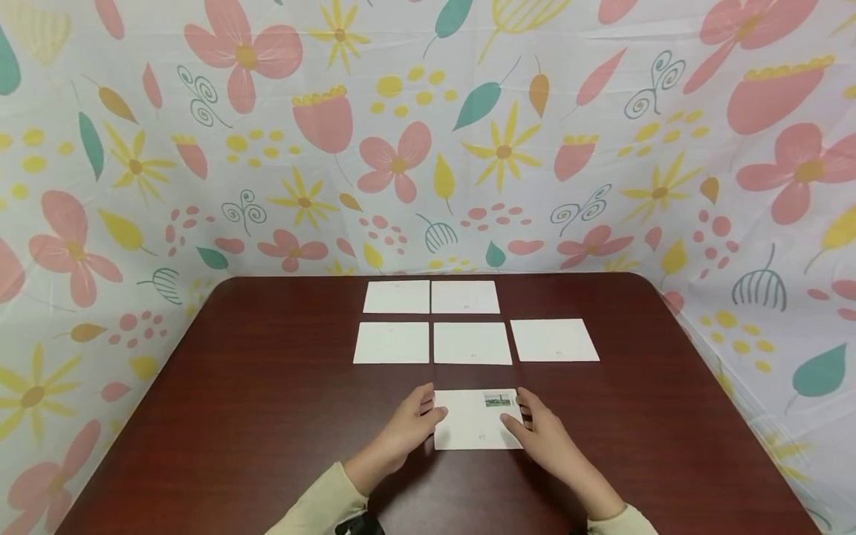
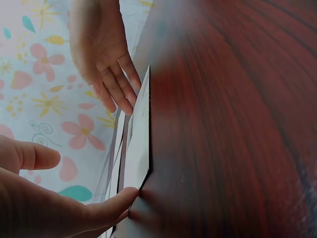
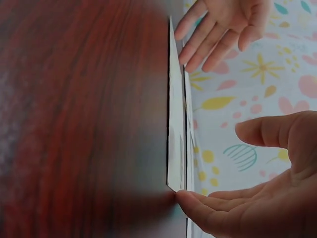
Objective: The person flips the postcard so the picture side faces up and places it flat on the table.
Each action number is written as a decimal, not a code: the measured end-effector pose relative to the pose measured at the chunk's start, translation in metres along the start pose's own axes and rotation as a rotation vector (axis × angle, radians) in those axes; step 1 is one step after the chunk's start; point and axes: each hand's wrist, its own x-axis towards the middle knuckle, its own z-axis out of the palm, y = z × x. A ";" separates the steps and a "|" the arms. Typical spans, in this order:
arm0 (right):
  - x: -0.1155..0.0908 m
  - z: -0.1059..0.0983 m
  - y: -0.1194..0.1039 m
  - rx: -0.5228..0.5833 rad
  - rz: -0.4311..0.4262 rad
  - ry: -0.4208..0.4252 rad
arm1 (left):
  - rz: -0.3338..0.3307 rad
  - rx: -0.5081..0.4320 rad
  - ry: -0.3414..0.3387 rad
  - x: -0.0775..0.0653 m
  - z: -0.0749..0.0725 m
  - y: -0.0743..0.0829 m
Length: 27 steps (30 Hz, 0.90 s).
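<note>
A white postcard [image 1: 461,423] with a small stamp-like picture in its top right corner lies flat near the middle front of the table. My left hand [image 1: 409,427] is at its left edge, fingertips touching the short side and thumb raised. At the opposite short edge is my right hand [image 1: 550,442], its fingers fairly straight and its thumb above the card in the head view. Both wrist views show the postcard [image 2: 137,141] edge-on between the hands, each thumb apart from the fingers. Neither hand curls round or pinches it.
Beyond it, several white cards lie in two rows on the dark red-brown table [image 1: 267,416]: a back row with a left card [image 1: 397,297] and a right card [image 1: 465,297], and a front row ending in a right-hand card [image 1: 555,340]. A flower-patterned cloth [image 1: 428,208] hangs behind and beside the table.
</note>
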 end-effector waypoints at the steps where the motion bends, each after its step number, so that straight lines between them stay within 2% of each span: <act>1: 0.001 -0.001 0.000 0.012 0.012 0.001 | -0.001 -0.016 0.005 0.001 0.000 0.000; 9: 0.007 -0.006 0.004 0.170 0.152 -0.011 | 0.006 -0.094 0.057 0.007 0.001 -0.001; 15: 0.012 -0.006 0.008 0.315 0.207 0.002 | 0.014 -0.100 0.086 0.009 0.000 0.000; 27: 0.015 -0.006 0.008 0.337 0.260 0.061 | -0.023 -0.093 0.076 0.010 -0.004 0.002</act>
